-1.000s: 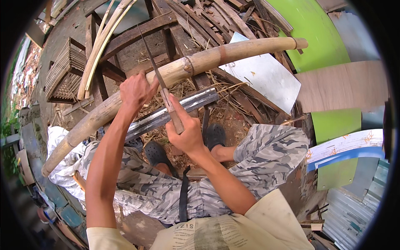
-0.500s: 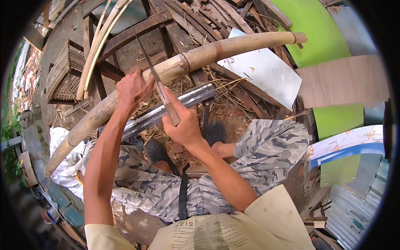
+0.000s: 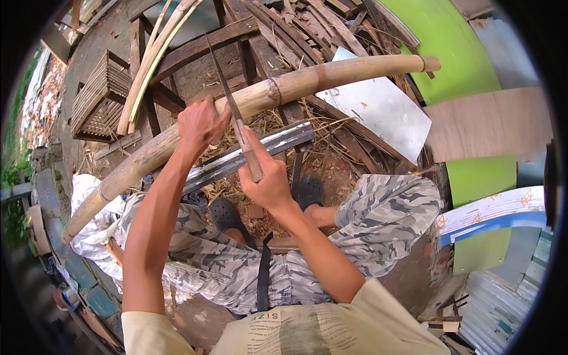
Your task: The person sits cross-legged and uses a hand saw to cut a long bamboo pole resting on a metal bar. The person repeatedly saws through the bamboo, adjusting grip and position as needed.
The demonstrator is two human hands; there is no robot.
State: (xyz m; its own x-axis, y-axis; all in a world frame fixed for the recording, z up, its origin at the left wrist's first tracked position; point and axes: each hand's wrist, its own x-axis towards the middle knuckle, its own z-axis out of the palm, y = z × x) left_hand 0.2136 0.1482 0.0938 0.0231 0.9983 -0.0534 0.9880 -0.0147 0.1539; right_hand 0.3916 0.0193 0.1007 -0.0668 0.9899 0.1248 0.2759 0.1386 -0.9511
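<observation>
A long curved bamboo pole (image 3: 349,71) runs across in front of me, from low at the left to the upper right. My left hand (image 3: 200,125) is closed around it, left of its ringed joint. Just right of those fingers, a long, narrow, pointed blade with a wooden handle (image 3: 228,89) lies crosswise over the bamboo. My right hand (image 3: 267,179) grips that handle, its index finger stretched along it towards the blade. Whether the blade's edge has teeth, I cannot make out. Beneath the pole sits a dark bar with white streaks (image 3: 272,142).
A wooden frame (image 3: 201,44) stands beyond the pole, with split bamboo strips (image 3: 148,65) leaning on it. A slatted crate (image 3: 103,100) is at the left. Scrap planks (image 3: 296,35), a white sheet (image 3: 393,115) and green panels (image 3: 455,47) lie at the right. My dark clogs (image 3: 225,214) are below.
The whole view has shifted and turned slightly. Both hands keep their grips, and the blade still crosses the bamboo at nearly the same spot, its angle barely different.
</observation>
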